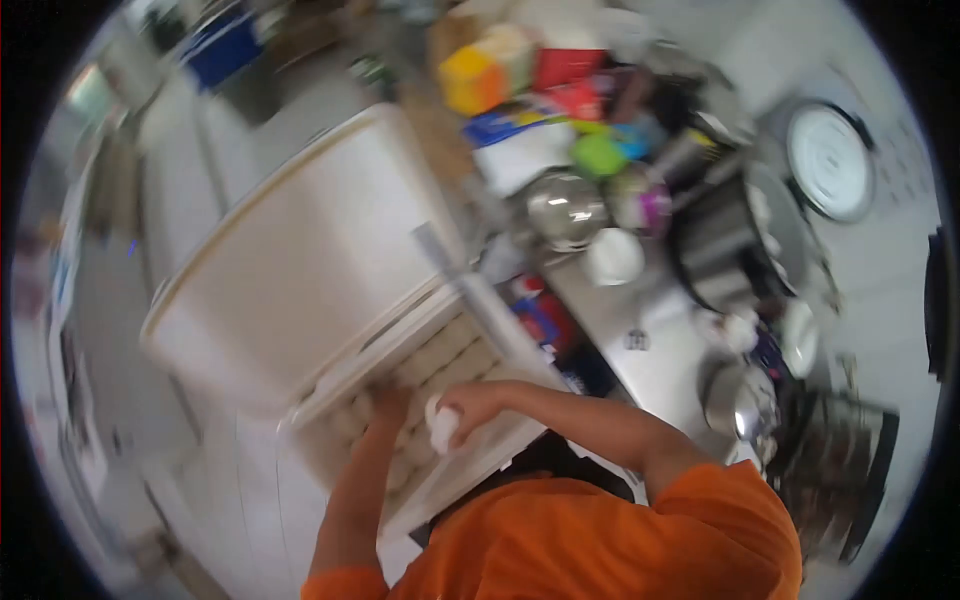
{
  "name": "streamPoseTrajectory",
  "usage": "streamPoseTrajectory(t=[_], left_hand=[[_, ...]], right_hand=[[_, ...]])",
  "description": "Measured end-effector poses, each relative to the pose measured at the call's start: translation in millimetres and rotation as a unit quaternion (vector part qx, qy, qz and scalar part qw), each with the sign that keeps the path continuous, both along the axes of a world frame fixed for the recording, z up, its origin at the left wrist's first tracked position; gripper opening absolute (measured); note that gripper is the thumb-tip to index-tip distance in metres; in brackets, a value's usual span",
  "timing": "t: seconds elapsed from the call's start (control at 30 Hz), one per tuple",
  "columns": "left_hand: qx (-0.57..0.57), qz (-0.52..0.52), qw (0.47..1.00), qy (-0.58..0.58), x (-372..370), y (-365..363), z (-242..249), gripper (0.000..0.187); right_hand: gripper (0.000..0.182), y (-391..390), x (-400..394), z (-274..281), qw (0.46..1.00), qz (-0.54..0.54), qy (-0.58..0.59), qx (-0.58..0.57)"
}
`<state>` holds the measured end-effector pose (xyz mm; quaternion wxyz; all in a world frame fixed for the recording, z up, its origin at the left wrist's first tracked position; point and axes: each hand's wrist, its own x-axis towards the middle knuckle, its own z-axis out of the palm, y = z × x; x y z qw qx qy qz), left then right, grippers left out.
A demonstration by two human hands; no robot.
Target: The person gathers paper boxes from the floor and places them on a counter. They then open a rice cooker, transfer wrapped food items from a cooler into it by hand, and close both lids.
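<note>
My right hand (pixel 472 406) is closed around a white, rounded item (pixel 441 424), held over an open white chest (pixel 300 420). Inside the chest, pale rounded pieces (pixel 440 365) lie in rows. My left hand (pixel 390 402) reaches down into the chest among these pieces; its fingers are blurred, and whether they hold anything is hidden. The chest's large white lid (pixel 310 250) stands raised beyond the opening.
To the right is a metal counter (pixel 640 350) with a steel bowl (pixel 566 208), a white rounded object (pixel 613 256), a large dark pot (pixel 715 245) and colourful packages (pixel 475 80). A round white lid (pixel 830 160) is near the wall.
</note>
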<state>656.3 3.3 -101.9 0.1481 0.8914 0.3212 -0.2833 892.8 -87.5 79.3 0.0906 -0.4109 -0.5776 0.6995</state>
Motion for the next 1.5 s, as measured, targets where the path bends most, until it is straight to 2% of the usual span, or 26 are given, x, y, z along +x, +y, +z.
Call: streamPoseTrajectory(t=[0.07, 0.13, 0.17, 0.2, 0.23, 0.3, 0.33, 0.37, 0.4, 0.47, 0.57, 0.63, 0.7, 0.77, 0.83, 0.93, 0.97, 1.0, 1.1, 1.17, 1.2, 1.23, 1.27, 1.33, 1.4, 1.5], left_hand=[[-0.017, 0.054, 0.995, -0.084, -3.9, -7.0, 19.2, 0.051], [-0.096, 0.139, 0.964, -0.207, 11.0, -17.5, 84.2, 0.059], [-0.112, 0.170, 0.934, -0.293, 8.2, -25.8, 95.5, 0.058], [-0.137, 0.283, 0.888, -0.336, 7.0, -39.6, 100.7, 0.056], [-0.160, 0.393, 0.825, -0.374, 10.4, -52.5, 107.7, 0.053], [-0.350, 0.569, 0.644, -0.371, 29.0, -65.5, 157.6, 0.048], [-0.373, 0.591, 0.593, -0.400, 33.8, -74.1, 167.6, 0.048], [-0.395, 0.610, 0.538, -0.428, 43.8, -80.8, 176.2, 0.049], [-0.394, 0.603, 0.545, -0.430, 60.8, -85.4, 188.1, 0.049], [-0.424, 0.587, 0.474, -0.501, 94.2, -96.4, 208.3, 0.051], [-0.439, 0.609, 0.418, -0.512, 172.2, -121.3, 270.7, 0.059], [-0.437, 0.642, 0.400, -0.486, 197.6, -124.8, 275.3, 0.069], [-0.543, 0.621, 0.353, -0.441, 202.8, -119.3, 252.9, 0.063], [-0.541, 0.585, 0.379, -0.471, 239.1, -144.6, 283.6, 0.057], [-0.536, 0.503, 0.469, -0.490, 280.9, -156.0, 300.9, 0.059], [-0.545, 0.457, 0.513, -0.480, 351.2, -167.6, 316.7, 0.061], [-0.589, 0.442, 0.483, -0.475, 375.3, -168.4, 323.2, 0.063], [-0.631, 0.426, 0.450, -0.466, 400.9, -169.9, 330.2, 0.065], [-0.635, 0.318, 0.497, -0.499, 488.3, -180.4, 363.3, 0.069], [-0.607, 0.227, 0.548, -0.529, 553.7, -192.9, 391.3, 0.072], [-0.583, 0.189, 0.586, -0.530, 582.4, -202.8, 412.2, 0.076], [-0.623, 0.119, 0.558, -0.536, 608.4, -219.7, 435.7, 0.082], [-0.659, 0.047, 0.526, -0.535, 622.2, -236.2, 455.1, 0.088], [-0.466, -0.094, 0.666, -0.575, 622.4, -253.1, 474.1, 0.100], [-0.427, -0.133, 0.672, -0.590, 596.4, -262.5, 487.6, 0.096], [-0.420, -0.164, 0.707, -0.545, 539.9, -248.0, 450.2, 0.078]], right_hand=[[0.061, -38.6, 68.8, 83.1, 0.991, -0.127, -0.005, 0.043], [0.061, -87.7, 148.6, 135.6, 0.939, -0.230, 0.060, 0.249], [0.060, -118.1, 191.0, 170.6, 0.919, -0.297, 0.060, 0.254], [0.061, -154.6, 227.4, 206.5, 0.892, -0.417, 0.084, 0.153], [0.065, -186.3, 268.7, 230.0, 0.854, -0.485, 0.017, 0.188], [0.067, -240.2, 341.6, 249.0, 0.691, -0.695, -0.025, 0.199], [0.059, -252.0, 380.3, 257.2, 0.602, -0.771, -0.096, 0.186], [0.052, -265.5, 430.3, 257.0, 0.585, -0.779, -0.051, 0.221], [0.056, -278.7, 472.9, 266.7, 0.576, -0.797, -0.080, 0.167], [0.049, -298.7, 576.1, 248.3, 0.557, -0.808, -0.102, 0.164], [0.071, -309.2, 679.1, 223.8, 0.561, -0.822, -0.093, 0.015], [0.063, -297.1, 702.6, 207.6, 0.490, -0.805, -0.330, -0.065], [0.065, -293.4, 697.3, 226.2, 0.535, -0.744, -0.396, -0.059], [0.066, -293.3, 705.4, 235.3, 0.576, -0.670, -0.465, -0.050], [0.057, -306.0, 718.0, 226.9, 0.735, -0.578, -0.336, -0.108], [0.047, -314.2, 736.2, 180.5, 0.788, -0.521, -0.307, -0.116], [0.031, -317.0, 736.0, 171.8, 0.804, -0.499, -0.318, -0.056], [0.031, -319.5, 731.3, 176.1, 0.802, -0.501, -0.319, -0.059], [0.036, -309.4, 711.5, 214.8, 0.805, -0.386, -0.451, 0.013], [0.045, -301.2, 681.0, 250.5, 0.801, -0.447, -0.384, 0.103], [0.048, -297.9, 632.7, 290.5, 0.773, -0.580, -0.227, 0.120], [0.048, -294.4, 612.3, 299.7, 0.777, -0.575, -0.227, 0.117], [0.051, -292.6, 595.7, 304.6, 0.815, -0.547, -0.096, 0.162], [0.055, -294.4, 591.5, 310.3, 0.835, -0.510, 0.030, 0.203], [0.059, -298.5, 603.7, 315.0, 0.787, -0.581, -0.145, 0.149], [0.081, -324.6, 671.4, 263.8, 0.695, -0.405, -0.538, 0.253]])
